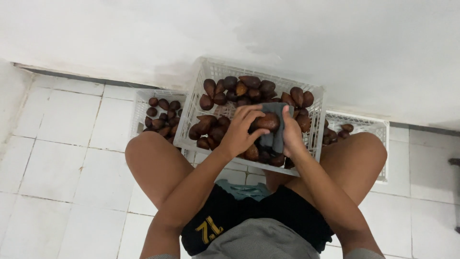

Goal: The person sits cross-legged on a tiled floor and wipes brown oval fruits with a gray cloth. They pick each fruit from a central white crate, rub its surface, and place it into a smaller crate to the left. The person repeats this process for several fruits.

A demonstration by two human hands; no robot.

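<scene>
My left hand [239, 130] grips a brown, scaly, teardrop-shaped fruit [267, 121] over the middle white plastic crate [187, 128]. My right hand [291, 133] holds a dark grey cloth [275, 125] pressed against that fruit. The crate under both hands is heaped with several more of the same brown fruits [239, 88]. I am seated on the floor with my knees spread on either side of the crate.
A lower white crate [140, 108] at the left holds several brown fruits [163, 117]. Another white crate [378, 130] at the right holds a few fruits [335, 132]. White floor tiles surround me, and a white wall rises behind the crates.
</scene>
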